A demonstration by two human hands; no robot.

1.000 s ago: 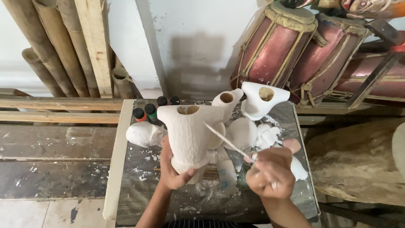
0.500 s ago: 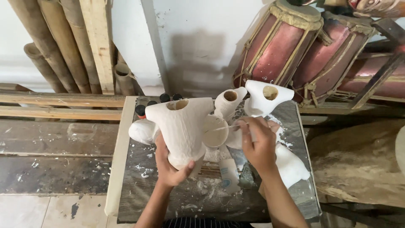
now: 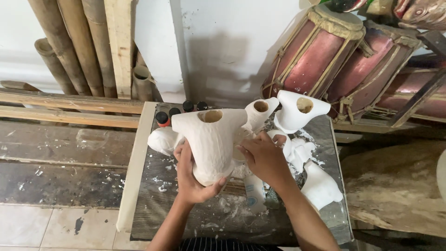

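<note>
Head view: bamboo poles (image 3: 69,46) are being leaned against the wall at left; above the worktop (image 3: 186,223), a white hollow cast (image 3: 211,144) is being cupped from below by the left hand (image 3: 193,179), fingers wrapped around its base, while the right hand (image 3: 265,158) is being pressed against its side, fingers curled; red drums (image 3: 320,56) are being kept at right.

I see a matt, chalky white plaster figure (image 3: 211,144), its surface slightly rough, like the other white plaster pieces (image 3: 297,111) around it. The table top (image 3: 186,218) looks like dull grey sheet, smeared with white dust. Behind stand rough bamboo poles (image 3: 69,46), bare wooden planks (image 3: 65,109) and drums (image 3: 320,60) with worn reddish bodies.
</note>
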